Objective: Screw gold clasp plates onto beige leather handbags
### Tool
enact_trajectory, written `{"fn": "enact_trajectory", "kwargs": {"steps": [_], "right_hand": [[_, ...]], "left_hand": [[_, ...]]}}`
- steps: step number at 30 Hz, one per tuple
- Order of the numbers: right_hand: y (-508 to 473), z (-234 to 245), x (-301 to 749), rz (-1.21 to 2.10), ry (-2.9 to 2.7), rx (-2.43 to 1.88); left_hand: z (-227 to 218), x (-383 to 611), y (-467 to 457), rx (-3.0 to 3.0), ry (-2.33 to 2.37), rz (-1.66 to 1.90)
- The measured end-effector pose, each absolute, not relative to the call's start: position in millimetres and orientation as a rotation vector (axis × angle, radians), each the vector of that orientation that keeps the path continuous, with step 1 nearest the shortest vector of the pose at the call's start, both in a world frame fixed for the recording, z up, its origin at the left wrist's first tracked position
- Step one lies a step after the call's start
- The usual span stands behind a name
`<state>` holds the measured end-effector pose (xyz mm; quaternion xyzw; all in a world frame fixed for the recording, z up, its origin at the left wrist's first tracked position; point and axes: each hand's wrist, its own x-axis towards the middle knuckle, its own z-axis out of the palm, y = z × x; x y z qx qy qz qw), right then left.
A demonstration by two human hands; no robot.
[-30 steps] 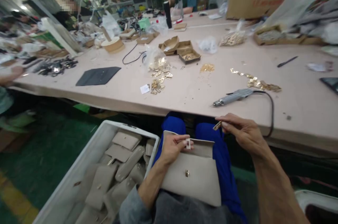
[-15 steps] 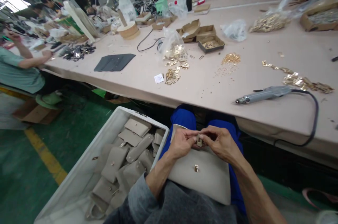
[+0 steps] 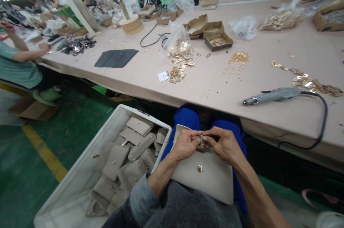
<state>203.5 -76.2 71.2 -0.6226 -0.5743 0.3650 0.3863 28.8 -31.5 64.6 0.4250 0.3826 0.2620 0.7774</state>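
The person's left hand (image 3: 186,145) and right hand (image 3: 225,146) are meeting above a flat beige leather-like bag (image 3: 209,183), both grips pinching a small narrow gold-coloured metal fitting (image 3: 202,141) — a second ago the right hand was holding one well apart from the left. How it is sitting against the bag is hidden. The bag is lying across blue trousers (image 3: 186,117), its shiny gold-coloured clasp (image 3: 200,168) showing just below the hands. A grey pen-shaped electric screwdriver (image 3: 274,96) is still resting on the pinkish-beige covered counter (image 3: 145,72), untouched.
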Motion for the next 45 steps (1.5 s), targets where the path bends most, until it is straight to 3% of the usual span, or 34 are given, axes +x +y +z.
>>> {"fn": "enact_trajectory", "kwargs": {"steps": [13,22,36,45], "right_hand": [[-107,65,186,0.873,-1.251,-1.796],[-119,58,172,1.177,-1.113,-1.728],[-120,42,172,1.226,-1.030,-1.698],[-114,59,169,1.423,-0.546,-1.494]], "left_hand": [[53,43,-47,1.012,1.124,0.807],[59,50,-51,0.797,1.082,0.839],[49,52,-46,0.670,1.124,0.907],[65,21,-58,1.576,0.947,0.780]]}}
